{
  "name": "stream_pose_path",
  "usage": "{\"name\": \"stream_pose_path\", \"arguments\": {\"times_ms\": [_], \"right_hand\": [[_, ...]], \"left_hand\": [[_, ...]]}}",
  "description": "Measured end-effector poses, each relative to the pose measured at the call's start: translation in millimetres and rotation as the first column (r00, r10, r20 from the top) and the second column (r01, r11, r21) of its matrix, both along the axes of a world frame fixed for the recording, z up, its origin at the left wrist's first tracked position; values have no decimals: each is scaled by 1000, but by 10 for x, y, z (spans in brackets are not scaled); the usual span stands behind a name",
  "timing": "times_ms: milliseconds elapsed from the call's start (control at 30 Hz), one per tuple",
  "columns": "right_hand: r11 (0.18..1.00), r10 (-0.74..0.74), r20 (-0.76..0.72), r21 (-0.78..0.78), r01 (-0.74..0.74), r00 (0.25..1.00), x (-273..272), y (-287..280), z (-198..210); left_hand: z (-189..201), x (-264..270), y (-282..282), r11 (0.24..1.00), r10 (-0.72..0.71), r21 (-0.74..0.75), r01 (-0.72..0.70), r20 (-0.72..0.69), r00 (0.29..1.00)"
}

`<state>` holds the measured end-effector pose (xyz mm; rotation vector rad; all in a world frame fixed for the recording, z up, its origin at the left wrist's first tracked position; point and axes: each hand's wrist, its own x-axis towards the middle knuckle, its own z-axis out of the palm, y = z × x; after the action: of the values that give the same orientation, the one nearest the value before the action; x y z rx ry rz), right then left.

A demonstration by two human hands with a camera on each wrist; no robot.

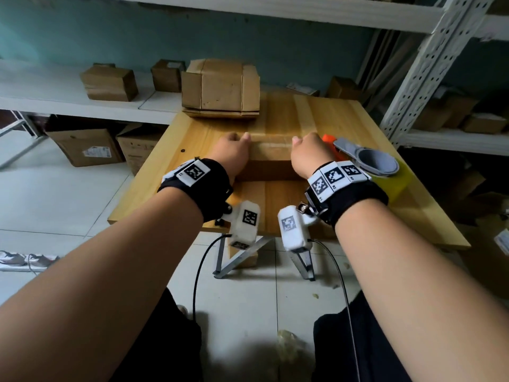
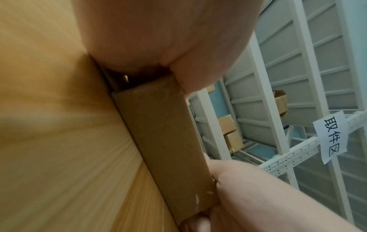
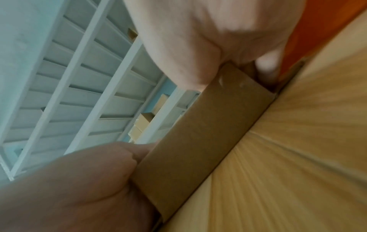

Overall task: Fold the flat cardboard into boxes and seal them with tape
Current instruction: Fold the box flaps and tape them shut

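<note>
The box (image 1: 271,161) stands on the table (image 1: 344,128) straight ahead of me, between my two hands, its long axis running left to right across my view. My left hand (image 1: 234,154) grips its left end and my right hand (image 1: 309,153) its right end, each thumb on the top edge with the other fingers curled round the end, so both hands are closed on the cardboard and neither is nearer than the other. From the wrist views the near wall stands upright on the table and a gap shows at each end, so I judge the end flaps are not yet tucked; whatever I do next turns on keeping the box square between my palms. Just beside my right hand, touching or nearly so, lies the tape gun (image 1: 366,158), within easy reach. Farther off, at the table's far edge, sits a stack of flat cardboard (image 1: 220,89).
</note>
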<state>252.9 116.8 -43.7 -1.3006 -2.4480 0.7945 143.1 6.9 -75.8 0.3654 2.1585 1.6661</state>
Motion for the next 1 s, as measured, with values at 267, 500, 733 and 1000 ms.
{"name": "stream_pose_path", "arguments": {"times_ms": [267,500,733,1000], "right_hand": [[998,57,-27,24,-56,998,37,132,-138],[1000,8,-41,-3,-8,999,39,174,-117],[998,44,-47,-40,-46,998,73,36,-59],[995,-11,-222,-103,-12,975,-21,-30,-233]], "left_hand": [[-11,7,-55,997,-55,59,53,31,998],[31,18,-103,994,1,109,-8,61,998],[17,14,-174,997,-77,-16,76,-56,995],[9,-5,-234,997,-69,26,69,-23,997]]}}
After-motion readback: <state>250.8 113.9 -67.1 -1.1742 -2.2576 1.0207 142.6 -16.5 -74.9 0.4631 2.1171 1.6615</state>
